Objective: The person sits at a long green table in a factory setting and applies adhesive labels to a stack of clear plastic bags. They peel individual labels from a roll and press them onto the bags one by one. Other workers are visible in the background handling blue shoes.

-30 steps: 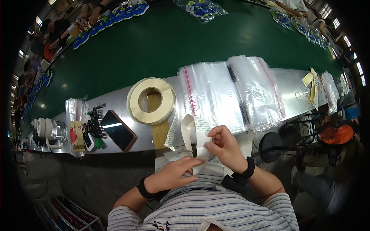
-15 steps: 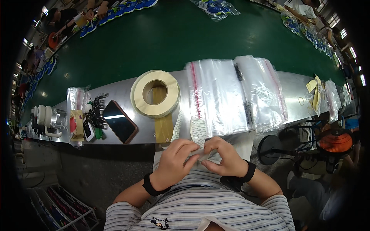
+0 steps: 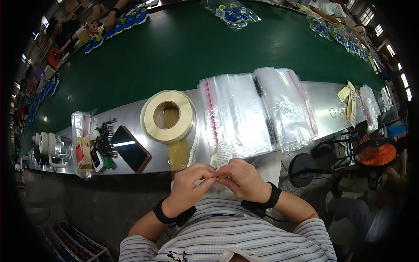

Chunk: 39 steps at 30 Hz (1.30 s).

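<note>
Behind right hand [image 3: 245,182], paper strip [image 3: 223,153] (lower end hidden)

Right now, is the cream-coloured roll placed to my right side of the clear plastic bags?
No, the cream-coloured roll sits to the left of the clear plastic bags, between them and the phone.

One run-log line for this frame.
left hand: fingertips against right hand; right hand: at near end of strip; grip: partly hidden; roll: left of bags; phone: left of roll

Metal tbl [image 3: 321,98] w/ label roll [image 3: 168,134], bags [image 3: 238,113], ph [image 3: 131,149]
</note>
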Available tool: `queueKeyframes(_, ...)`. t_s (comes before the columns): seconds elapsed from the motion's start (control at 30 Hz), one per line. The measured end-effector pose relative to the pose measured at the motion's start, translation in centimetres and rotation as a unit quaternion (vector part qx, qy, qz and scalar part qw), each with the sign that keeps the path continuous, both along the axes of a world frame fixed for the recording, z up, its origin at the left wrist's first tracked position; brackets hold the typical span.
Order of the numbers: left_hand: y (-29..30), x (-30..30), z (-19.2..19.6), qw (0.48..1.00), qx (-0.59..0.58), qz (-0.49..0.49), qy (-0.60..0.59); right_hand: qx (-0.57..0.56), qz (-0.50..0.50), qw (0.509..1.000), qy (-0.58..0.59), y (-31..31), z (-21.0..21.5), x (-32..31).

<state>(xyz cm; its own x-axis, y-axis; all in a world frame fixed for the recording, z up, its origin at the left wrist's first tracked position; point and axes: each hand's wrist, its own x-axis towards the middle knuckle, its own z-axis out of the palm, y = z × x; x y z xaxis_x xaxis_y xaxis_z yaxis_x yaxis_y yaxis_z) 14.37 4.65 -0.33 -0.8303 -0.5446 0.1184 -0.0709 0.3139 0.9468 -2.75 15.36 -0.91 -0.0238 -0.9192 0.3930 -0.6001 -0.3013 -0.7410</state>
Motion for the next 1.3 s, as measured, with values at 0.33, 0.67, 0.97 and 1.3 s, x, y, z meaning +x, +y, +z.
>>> queueKeyframes(0.33,-3.9,0.4,2.3,0.981,-0.111,0.115,0.106,0.168,0.102,0.980,0.015,1.7,0.6,-2.3)
queueKeyframes(0.67,-1.5,-4.2,-2.3,0.882,-0.408,-0.123,-0.202,0.170,-0.281,0.923,0.203,-5.2,-3.8,-5.5)
queueKeyframes(0.97,-2.1,-3.7,-2.5,0.899,-0.370,-0.120,-0.202,0.124,-0.333,0.931,0.085,-4.4,-2.9,-7.0)
queueKeyframes(1.3,-1.3,-3.8,-2.5,0.897,-0.391,-0.085,-0.185,0.157,-0.338,0.916,0.151,-6.5,-4.0,-6.8)
